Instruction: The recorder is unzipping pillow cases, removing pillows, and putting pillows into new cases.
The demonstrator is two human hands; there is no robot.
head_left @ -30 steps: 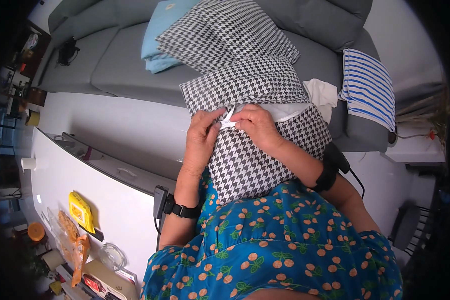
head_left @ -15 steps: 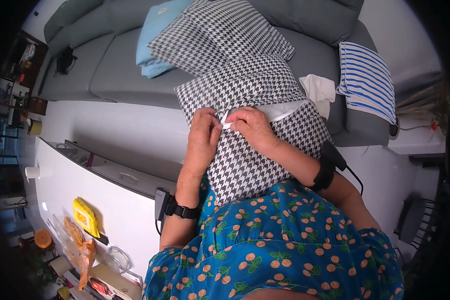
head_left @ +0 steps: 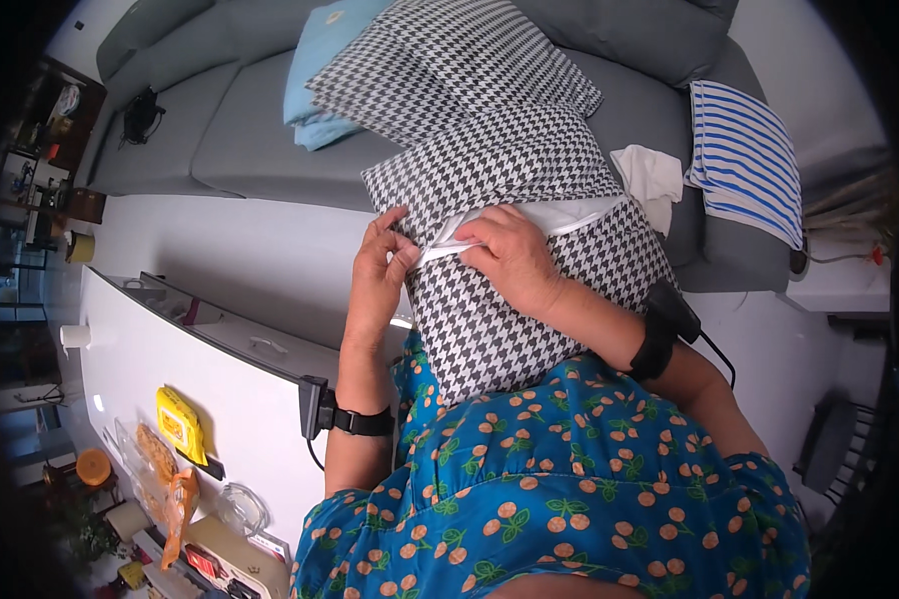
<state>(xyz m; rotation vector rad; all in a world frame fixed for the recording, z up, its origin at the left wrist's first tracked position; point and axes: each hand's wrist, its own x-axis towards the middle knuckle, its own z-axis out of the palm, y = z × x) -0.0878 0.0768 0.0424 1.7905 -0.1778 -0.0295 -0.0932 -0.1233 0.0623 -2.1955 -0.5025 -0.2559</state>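
Lap [head_left: 569,409]: near end of open houndstooth cushion [head_left: 509,344] rested there.
Grey sofa [head_left: 260,135]: carried blue cloth [head_left: 315,60], white cloth [head_left: 649,185], striped cloth [head_left: 744,160], black item [head_left: 142,117].
White bench [head_left: 260,409]: carried yellow packet [head_left: 180,424], clear round container [head_left: 242,505].

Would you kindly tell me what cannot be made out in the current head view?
All in the head view:
- The inside of the nearer houndstooth cushion: mostly hidden by its cover and the right hand.
- Whether the left hand pinches the white edging: contact too small to tell.
- Part of the light-blue folded cloth: covered by the farther houndstooth cushion.
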